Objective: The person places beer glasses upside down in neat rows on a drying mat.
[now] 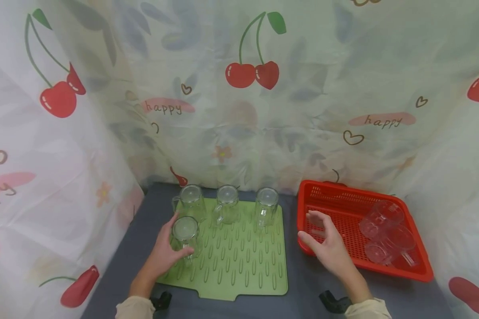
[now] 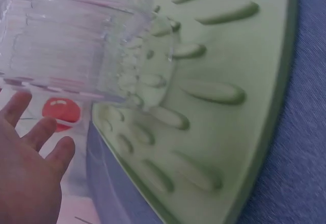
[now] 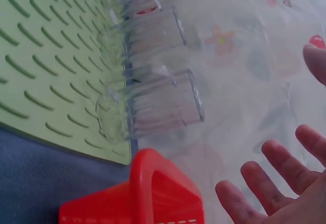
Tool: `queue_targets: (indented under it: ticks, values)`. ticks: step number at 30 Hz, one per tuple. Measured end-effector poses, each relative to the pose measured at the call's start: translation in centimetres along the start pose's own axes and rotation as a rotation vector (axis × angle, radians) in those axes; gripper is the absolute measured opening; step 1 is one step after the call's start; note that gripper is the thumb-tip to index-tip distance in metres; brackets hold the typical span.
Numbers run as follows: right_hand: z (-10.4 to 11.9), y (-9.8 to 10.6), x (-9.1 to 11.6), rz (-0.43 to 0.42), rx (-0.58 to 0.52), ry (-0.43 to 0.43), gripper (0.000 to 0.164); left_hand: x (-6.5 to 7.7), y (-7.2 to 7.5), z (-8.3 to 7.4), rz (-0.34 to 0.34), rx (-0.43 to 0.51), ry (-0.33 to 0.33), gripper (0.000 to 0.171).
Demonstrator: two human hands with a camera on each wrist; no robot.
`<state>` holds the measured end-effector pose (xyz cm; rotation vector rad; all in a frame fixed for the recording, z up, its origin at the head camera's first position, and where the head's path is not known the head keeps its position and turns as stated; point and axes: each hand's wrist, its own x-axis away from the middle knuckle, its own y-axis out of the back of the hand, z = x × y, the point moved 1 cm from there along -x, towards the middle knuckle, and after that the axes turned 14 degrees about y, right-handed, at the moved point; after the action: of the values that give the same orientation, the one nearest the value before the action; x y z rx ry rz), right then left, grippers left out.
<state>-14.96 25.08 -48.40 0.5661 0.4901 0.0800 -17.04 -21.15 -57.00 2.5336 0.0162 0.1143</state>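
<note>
My left hand (image 1: 165,254) is spread around the near-left clear glass mug (image 1: 185,230), which stands upside down on a green drying mat (image 1: 231,266). In the left wrist view the fingers (image 2: 58,158) are extended beside that mug (image 2: 66,40); whether they touch it I cannot tell. Three more upturned mugs line the mat's far edge: left (image 1: 191,199), middle (image 1: 227,201) and right (image 1: 266,201). My right hand (image 1: 331,248) hovers over the left side of a red basket (image 1: 415,221), fingers apart and holding nothing. A faint clear shape shows behind its fingers.
More clear mugs (image 1: 383,217) lie on their sides at the basket's right. A dark grey cloth (image 1: 299,283) covers the table. Printed curtains (image 1: 311,146) hang behind and at both sides. Black straps (image 1: 335,303) sit at the wrists.
</note>
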Motion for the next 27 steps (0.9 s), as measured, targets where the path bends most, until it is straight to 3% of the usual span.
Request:
queue_targets:
  ticks: [11,17,23,27]
  values:
    - [0.2,2.1,-0.7,0.042,0.077,-0.061,0.069,0.3,-0.3,1.6,0.063,-0.093,0.11,0.122]
    - [0.2,3.4,-0.8,0.043,0.126,-0.079,0.068,0.4,-0.6,2.3,0.094,-0.132,0.123,0.131]
    - [0.1,4.7,-0.6,0.009,0.132,-0.106,0.07,0.7,-0.6,3.2,0.119,-0.263,0.184,0.139]
    - [-0.2,5.0,-0.4,-0.007,0.118,-0.115,0.071,0.6,-0.7,3.8,0.09,-0.356,0.156,0.136]
